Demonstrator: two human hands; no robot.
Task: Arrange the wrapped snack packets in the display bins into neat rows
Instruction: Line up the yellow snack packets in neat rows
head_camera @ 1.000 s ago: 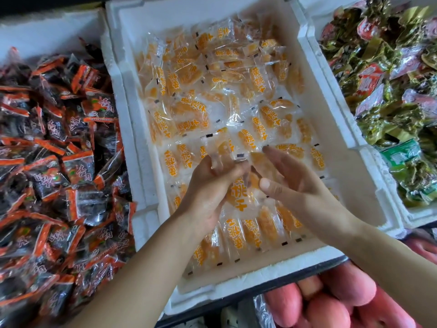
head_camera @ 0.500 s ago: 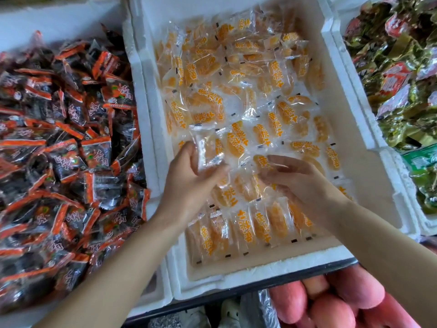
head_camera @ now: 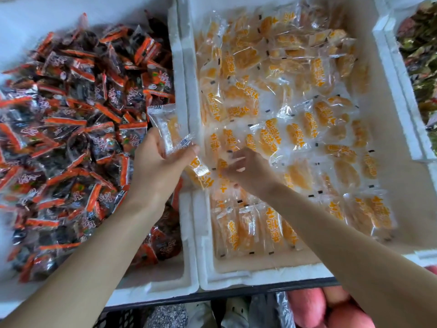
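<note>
A white foam bin (head_camera: 203, 263) holds several clear packets of yellow dried fruit with orange lettering (head_camera: 295, 136); those along the near edge lie side by side in a row (head_camera: 257, 230). My left hand (head_camera: 158, 169) grips one such packet (head_camera: 166, 129), lifted over the bin's left wall. My right hand (head_camera: 248, 169) reaches into the bin's left part, its curled fingers on the packets there; blur hides whether it pinches one.
To the left, another foam bin (head_camera: 163, 280) is heaped with dark packets with orange stripes (head_camera: 71, 119). A third bin at the far right (head_camera: 402, 95) holds green and gold wrapped snacks. Pink peaches (head_camera: 316, 306) lie below the shelf's front edge.
My left hand has lifted a yellow packet up and to the left, over the bin wall. My right hand has moved left, down among the packets. The camera has swung right.
</note>
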